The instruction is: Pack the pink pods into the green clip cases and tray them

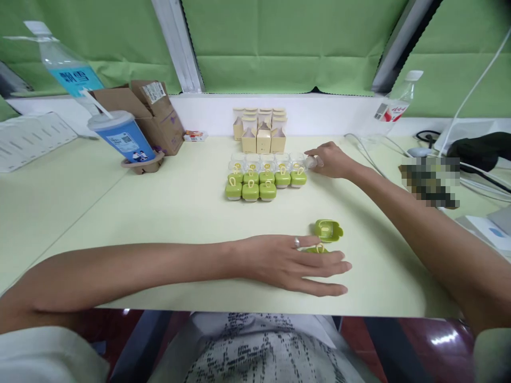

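Note:
My right hand (pixel 329 159) reaches across the table, its fingertips closed on a small clear plastic cup (pixel 313 161) at the right end of a row of similar clear cups (pixel 267 160). Several bright green cases (pixel 250 191) with pale yellow loops stand in two rows in front of those cups. Near the table's front edge, my left hand (pixel 279 260) is palm down with its fingers spread. Partly hidden beneath those fingers is a green case (pixel 318 249) with a loop. Just beyond it lies a hollow green shell (pixel 328 230), its opening facing me.
Small open cream boxes (pixel 263 139) stand against the wall. At the left are a blue drink cup (pixel 130 141) in a holder, a cardboard box (pixel 159 119) and a large bottle (pixel 67 72). A bottle (pixel 397 106) and cables (pixel 479 183) occupy the right.

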Tool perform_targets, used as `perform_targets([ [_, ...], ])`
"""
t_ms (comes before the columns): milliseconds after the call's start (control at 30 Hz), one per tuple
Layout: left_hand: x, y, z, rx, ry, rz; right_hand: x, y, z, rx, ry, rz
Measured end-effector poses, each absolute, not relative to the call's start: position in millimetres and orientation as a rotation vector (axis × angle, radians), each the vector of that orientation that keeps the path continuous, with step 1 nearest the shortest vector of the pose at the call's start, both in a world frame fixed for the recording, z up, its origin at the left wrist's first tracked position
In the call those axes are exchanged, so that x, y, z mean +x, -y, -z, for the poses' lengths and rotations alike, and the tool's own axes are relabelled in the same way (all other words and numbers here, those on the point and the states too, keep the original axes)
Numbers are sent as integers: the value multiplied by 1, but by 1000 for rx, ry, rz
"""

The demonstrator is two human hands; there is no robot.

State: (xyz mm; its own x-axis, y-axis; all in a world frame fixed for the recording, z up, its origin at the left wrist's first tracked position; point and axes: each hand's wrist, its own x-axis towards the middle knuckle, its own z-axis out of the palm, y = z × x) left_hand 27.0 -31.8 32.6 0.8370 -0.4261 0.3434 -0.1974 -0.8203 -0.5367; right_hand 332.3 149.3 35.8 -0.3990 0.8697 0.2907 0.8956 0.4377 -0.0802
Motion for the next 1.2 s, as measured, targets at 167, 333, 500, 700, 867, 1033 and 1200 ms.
perform_targets([
  [167,40,34,-46,-2429,-468,558,330,-144,-44,-1536,2078,51],
  [333,-10,22,-35,-2705,-130,945,312,-96,-80,-1259,1616,-204],
  [500,-47,-1,0,-2903,601,1616,262,-15,-73,-868,1588,-705],
  [700,-48,-1,4,-2896,657,1682,215,34,-41,-819,1776,-693],
  [867,-46,6,2,-2845,650,1782,214,39,-33,-808,1807,-709],
  [1033,-45,5,3,-2788,662,1814,213,39,-33,-823,1911,-594],
  [1200,-43,5,2,-2788,562,1799,209,40,-28,-822,1959,-573],
])
